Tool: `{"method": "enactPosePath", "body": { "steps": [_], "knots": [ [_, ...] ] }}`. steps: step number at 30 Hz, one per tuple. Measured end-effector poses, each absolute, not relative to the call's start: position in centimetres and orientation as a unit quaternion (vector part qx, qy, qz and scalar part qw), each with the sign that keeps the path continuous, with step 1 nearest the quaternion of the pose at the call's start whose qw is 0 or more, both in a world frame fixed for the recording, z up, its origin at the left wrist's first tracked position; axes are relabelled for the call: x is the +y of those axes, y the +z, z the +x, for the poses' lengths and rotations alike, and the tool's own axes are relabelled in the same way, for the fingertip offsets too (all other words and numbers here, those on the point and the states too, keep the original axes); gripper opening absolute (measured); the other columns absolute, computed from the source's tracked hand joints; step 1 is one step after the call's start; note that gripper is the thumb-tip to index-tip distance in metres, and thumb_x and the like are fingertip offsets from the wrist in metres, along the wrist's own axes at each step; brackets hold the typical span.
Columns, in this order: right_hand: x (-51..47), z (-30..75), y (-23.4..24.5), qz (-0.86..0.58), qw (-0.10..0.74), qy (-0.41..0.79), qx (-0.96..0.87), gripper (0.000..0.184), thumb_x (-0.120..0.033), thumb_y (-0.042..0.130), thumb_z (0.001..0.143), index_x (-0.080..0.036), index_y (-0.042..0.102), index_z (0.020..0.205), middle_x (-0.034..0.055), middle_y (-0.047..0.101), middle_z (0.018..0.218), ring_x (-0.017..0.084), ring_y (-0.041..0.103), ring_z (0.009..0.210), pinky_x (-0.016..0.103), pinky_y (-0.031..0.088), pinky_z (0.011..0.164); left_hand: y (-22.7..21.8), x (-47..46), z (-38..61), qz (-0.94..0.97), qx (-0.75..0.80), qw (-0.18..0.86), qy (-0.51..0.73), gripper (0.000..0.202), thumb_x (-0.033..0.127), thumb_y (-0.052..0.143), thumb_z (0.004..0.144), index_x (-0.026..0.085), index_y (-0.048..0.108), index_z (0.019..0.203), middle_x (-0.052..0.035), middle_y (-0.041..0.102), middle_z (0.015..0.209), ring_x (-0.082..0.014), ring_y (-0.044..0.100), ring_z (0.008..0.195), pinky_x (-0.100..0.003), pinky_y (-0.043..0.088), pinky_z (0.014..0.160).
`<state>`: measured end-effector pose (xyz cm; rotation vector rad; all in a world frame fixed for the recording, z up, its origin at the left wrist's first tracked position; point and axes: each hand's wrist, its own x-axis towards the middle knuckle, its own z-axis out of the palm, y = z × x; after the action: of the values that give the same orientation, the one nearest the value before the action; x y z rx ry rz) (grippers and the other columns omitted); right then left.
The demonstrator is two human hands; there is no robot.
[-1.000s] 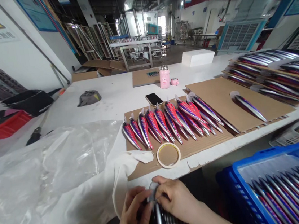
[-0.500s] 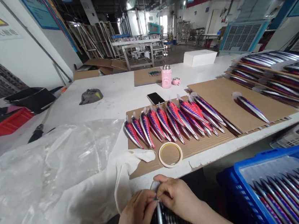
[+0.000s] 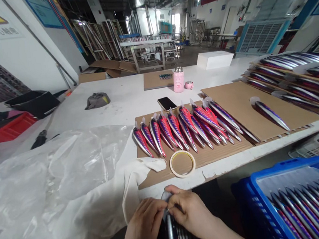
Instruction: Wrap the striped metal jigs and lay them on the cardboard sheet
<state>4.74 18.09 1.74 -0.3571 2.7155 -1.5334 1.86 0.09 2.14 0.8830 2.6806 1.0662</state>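
Below the table's front edge, a silver fishing lure (image 3: 170,232) with a clear lip points up between my hands. My left hand (image 3: 145,222) pinches it near the head, fingers closed. My right hand (image 3: 189,210) is closed on the same end, its thumb and forefinger meeting the left fingertips by the lip. Exactly what the fingertips press on is too small to make out. Just beyond, a roll of tape (image 3: 184,176) lies on a cardboard sheet (image 3: 155,179). Several red and purple lures (image 3: 175,127) rest side by side on that sheet.
At the right, a blue crate (image 3: 249,201) holds several lures. One lure (image 3: 271,113) lies on cardboard near stacked sheets of lures (image 3: 296,75). Clear plastic and white cloth (image 3: 132,181) cover the left. Farther back are a phone (image 3: 167,104), pink bottle (image 3: 178,80) and cap (image 3: 97,100).
Both hands keep their pinch at the lure's head, with only slight shifts of the fingers and wrists. The view has tilted a little; the things on the table stay in place.
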Motion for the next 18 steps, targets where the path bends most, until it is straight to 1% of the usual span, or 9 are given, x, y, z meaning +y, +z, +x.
{"method": "enactPosePath", "body": {
  "steps": [3, 5, 7, 8, 10, 12, 15, 18],
  "knots": [
    [18.2, 4.8, 1.5, -0.119, -0.002, -0.505, 0.855, 0.023, -0.002, 0.053, 0.078, -0.021, 0.066, 0.078, 0.0040, 0.071, 0.095, 0.016, 0.056, 0.118, 0.023, 0.047, 0.089, 1.9, 0.0, 1.7, 0.304, 0.882, 0.006, 0.361, 0.019, 0.019, 0.045, 0.090, 0.025, 0.062, 0.093, -0.0018, 0.063, 0.094, -0.0181, 0.061, 0.088, -0.027, 0.050, 0.078],
    [18.3, 4.9, 1.4, -0.124, -0.004, -0.512, 0.850, 0.023, -0.002, 0.053, 0.079, -0.021, 0.065, 0.078, 0.0032, 0.071, 0.094, 0.016, 0.057, 0.117, 0.023, 0.047, 0.089, 1.3, 0.1, 1.8, 0.271, 0.894, -0.035, 0.356, 0.014, 0.022, 0.050, 0.087, 0.025, 0.063, 0.092, -0.0034, 0.060, 0.099, -0.0186, 0.062, 0.087, -0.027, 0.051, 0.076],
    [18.4, 4.9, 1.4, -0.126, -0.008, -0.515, 0.848, 0.023, -0.002, 0.052, 0.079, -0.021, 0.065, 0.077, 0.0028, 0.070, 0.092, 0.017, 0.058, 0.115, 0.023, 0.048, 0.087, 0.7, 0.1, 2.1, 0.245, 0.902, -0.055, 0.351, 0.009, 0.026, 0.053, 0.086, 0.024, 0.062, 0.086, -0.0034, 0.059, 0.098, -0.0180, 0.062, 0.083, -0.025, 0.052, 0.071],
    [18.4, 4.9, 1.4, -0.125, -0.011, -0.515, 0.848, 0.023, -0.002, 0.052, 0.079, -0.021, 0.065, 0.076, 0.0028, 0.070, 0.092, 0.017, 0.058, 0.114, 0.023, 0.048, 0.086, 0.5, 0.1, 2.2, 0.242, 0.903, -0.055, 0.351, 0.010, 0.028, 0.053, 0.087, 0.024, 0.062, 0.084, -0.0030, 0.058, 0.095, -0.0175, 0.062, 0.082, -0.025, 0.052, 0.069],
    [18.3, 5.0, 1.3, -0.120, -0.014, -0.515, 0.849, 0.023, -0.002, 0.053, 0.079, -0.021, 0.065, 0.077, 0.0031, 0.070, 0.094, 0.017, 0.059, 0.113, 0.023, 0.047, 0.086, 0.2, 0.0, 2.4, 0.249, 0.900, -0.045, 0.355, 0.015, 0.028, 0.050, 0.090, 0.024, 0.063, 0.084, -0.0025, 0.058, 0.092, -0.0171, 0.062, 0.083, -0.024, 0.051, 0.071],
    [18.2, 5.0, 1.2, -0.114, -0.017, -0.519, 0.847, 0.023, -0.002, 0.053, 0.079, -0.021, 0.066, 0.077, 0.0035, 0.070, 0.099, 0.017, 0.059, 0.113, 0.023, 0.047, 0.087, 0.0, -0.1, 2.6, 0.259, 0.895, -0.029, 0.363, 0.017, 0.027, 0.048, 0.092, 0.025, 0.065, 0.089, -0.0030, 0.058, 0.094, -0.0171, 0.062, 0.088, -0.023, 0.051, 0.075],
    [17.9, 5.1, 0.9, -0.100, -0.026, -0.534, 0.839, 0.023, -0.001, 0.053, 0.079, -0.020, 0.066, 0.075, 0.0042, 0.069, 0.105, 0.017, 0.060, 0.110, 0.022, 0.047, 0.086, -0.1, -0.2, 2.7, 0.269, 0.888, -0.022, 0.372, 0.016, 0.029, 0.050, 0.092, 0.027, 0.066, 0.095, -0.0035, 0.058, 0.099, -0.0174, 0.061, 0.093, -0.023, 0.051, 0.079],
    [17.7, 5.2, 0.6, -0.084, -0.035, -0.545, 0.833, 0.024, -0.001, 0.053, 0.078, -0.021, 0.067, 0.074, 0.0041, 0.069, 0.104, 0.017, 0.061, 0.109, 0.022, 0.047, 0.084, -0.1, -0.2, 2.7, 0.276, 0.883, -0.026, 0.378, 0.013, 0.030, 0.053, 0.092, 0.027, 0.066, 0.094, -0.0026, 0.059, 0.096, -0.0169, 0.060, 0.092, -0.023, 0.050, 0.080]
  ]
}}
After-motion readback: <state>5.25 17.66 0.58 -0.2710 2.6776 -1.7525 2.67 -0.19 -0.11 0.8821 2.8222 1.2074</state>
